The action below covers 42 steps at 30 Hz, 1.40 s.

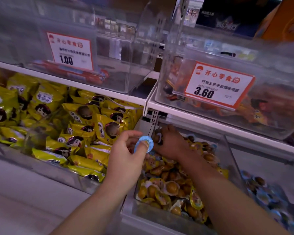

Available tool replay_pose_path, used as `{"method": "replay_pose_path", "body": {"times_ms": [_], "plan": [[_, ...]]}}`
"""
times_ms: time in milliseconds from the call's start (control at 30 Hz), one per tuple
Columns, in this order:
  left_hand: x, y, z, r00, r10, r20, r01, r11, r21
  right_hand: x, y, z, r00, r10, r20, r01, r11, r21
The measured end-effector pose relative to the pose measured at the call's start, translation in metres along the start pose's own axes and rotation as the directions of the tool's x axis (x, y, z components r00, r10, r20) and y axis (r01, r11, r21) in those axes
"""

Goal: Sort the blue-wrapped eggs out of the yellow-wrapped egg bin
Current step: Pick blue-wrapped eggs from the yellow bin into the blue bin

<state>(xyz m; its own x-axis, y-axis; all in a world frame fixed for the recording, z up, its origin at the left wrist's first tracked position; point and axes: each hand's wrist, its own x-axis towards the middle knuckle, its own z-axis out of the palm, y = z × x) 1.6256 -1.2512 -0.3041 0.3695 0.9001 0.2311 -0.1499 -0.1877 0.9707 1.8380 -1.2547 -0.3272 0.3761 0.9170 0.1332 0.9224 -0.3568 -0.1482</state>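
Far left, lower shelf: a clear bin point(41, 165) piled with yellow snack packets point(85, 126) printed with a cartoon face. On the shelf above it, a clear bin holding red-wrapped sausages point(71, 72) and a price tag reading 1.00 point(70, 50). Centre: the left hand point(126, 155) is raised over the near left edge of the yellow-wrapped egg bin point(231, 150), thumb and fingers pinching one blue-wrapped egg point(143, 144) by its round blue foil, held clear of the pile. Just to its right, nearly touching, the right hand point(170, 143) is over the back of the same bin, fingers curled round several small wrapped eggs point(158, 137); their wrapper colour cannot be told for certain. Below both forearms the bin is heaped with yellow-wrapped eggs point(171, 189). Upper right shelf: a clear bin with orange packets point(255, 109) behind a price tag reading 3.60 point(217, 85). Far right, lower shelf: a neighbouring bin of blue-wrapped eggs point(265, 195), blurred.
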Motion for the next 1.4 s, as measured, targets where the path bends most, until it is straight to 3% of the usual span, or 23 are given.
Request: {"method": "replay_pose_path", "body": {"times_ms": [167, 300, 367, 533, 700, 833, 1100, 1200, 1333, 1400], "plan": [[0.002, 0.002, -0.002, 0.996, -0.085, 0.008, 0.085, 0.990, -0.113, -0.045, 0.012, -0.028, 0.993, -0.120, -0.014, 0.121, 0.980, 0.159], [0.003, 0.006, -0.003, 0.990, -0.136, 0.023, 0.138, 0.975, -0.174, -0.094, 0.035, -0.046, 0.996, -0.089, 0.018, 0.082, 0.963, 0.258], [0.001, 0.009, -0.002, 0.992, -0.122, 0.029, 0.125, 0.977, -0.171, -0.104, 0.037, -0.054, 0.995, -0.081, 0.053, 0.069, 0.979, 0.192], [-0.002, 0.014, 0.000, 0.992, -0.123, 0.024, 0.126, 0.980, -0.153, -0.097, 0.017, -0.069, 0.947, -0.052, 0.317, 0.053, 0.999, 0.007], [0.000, 0.016, -0.001, 0.990, -0.138, 0.002, 0.137, 0.978, -0.157, -0.060, -0.012, -0.064, 0.986, -0.067, 0.151, 0.080, 0.993, -0.084], [0.001, 0.012, 0.001, 0.987, -0.161, 0.006, 0.161, 0.978, -0.131, -0.039, -0.013, -0.036, 0.912, -0.034, 0.409, 0.063, 0.996, -0.058], [0.005, 0.012, 0.001, 0.983, -0.184, 0.000, 0.183, 0.977, -0.111, -0.028, -0.003, -0.021, 0.936, 0.061, 0.347, -0.036, 0.996, -0.077], [0.005, 0.012, 0.000, 0.982, -0.186, -0.011, 0.184, 0.975, -0.122, -0.025, -0.010, -0.018, 0.933, 0.010, 0.359, 0.026, 0.995, -0.095], [0.005, 0.014, 0.003, 0.982, -0.189, -0.006, 0.186, 0.975, -0.122, -0.023, -0.024, -0.019, 0.953, -0.125, 0.275, 0.194, 0.951, -0.241], [0.004, 0.015, 0.004, 0.982, -0.191, -0.008, 0.189, 0.975, -0.119, -0.021, -0.026, -0.017, 0.952, -0.125, 0.281, 0.191, 0.956, -0.222]]}}
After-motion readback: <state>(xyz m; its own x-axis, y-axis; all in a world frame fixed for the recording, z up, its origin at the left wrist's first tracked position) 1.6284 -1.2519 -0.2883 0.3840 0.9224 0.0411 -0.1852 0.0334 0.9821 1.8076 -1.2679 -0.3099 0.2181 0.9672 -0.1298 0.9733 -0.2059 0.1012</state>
